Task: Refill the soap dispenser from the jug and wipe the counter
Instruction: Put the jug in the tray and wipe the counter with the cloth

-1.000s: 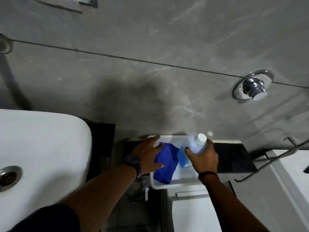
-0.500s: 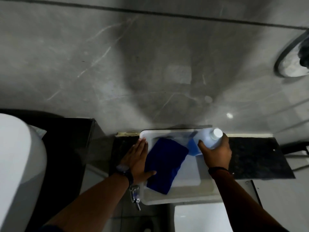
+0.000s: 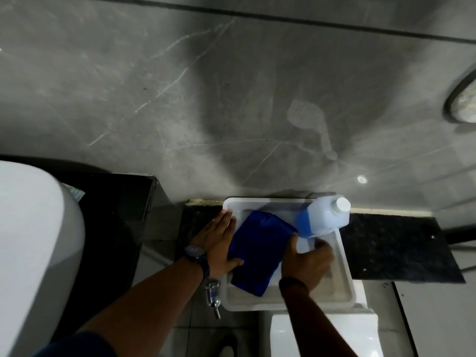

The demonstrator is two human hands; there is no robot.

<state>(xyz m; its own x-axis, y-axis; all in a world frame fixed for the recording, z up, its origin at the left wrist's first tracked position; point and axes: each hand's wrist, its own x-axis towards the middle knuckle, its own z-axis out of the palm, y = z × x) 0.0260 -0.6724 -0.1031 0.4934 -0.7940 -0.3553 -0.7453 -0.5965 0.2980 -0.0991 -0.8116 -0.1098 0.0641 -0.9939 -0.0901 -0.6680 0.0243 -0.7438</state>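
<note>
White tray [image 3: 345, 279]: deep blue cloth [image 3: 257, 249] inside; at its far right corner, translucent jug [image 3: 323, 219], white cap, blue liquid. Behind the tray, grey white-veined wall [image 3: 180, 99].

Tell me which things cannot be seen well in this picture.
- Tray floor, head view: partly hidden by the cloth and right hand.
- Right hand grip: motion-blurred; what it touches is unclear.
- Jug label: too blurred to read.
- Round fitting: cut by the right edge.
- Soap dispenser: not identifiable.

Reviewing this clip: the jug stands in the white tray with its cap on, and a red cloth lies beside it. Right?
Not quite. The head view shows the cloth is blue, not red. The rest holds: the jug stands capped in the white tray, cloth beside it.
</note>
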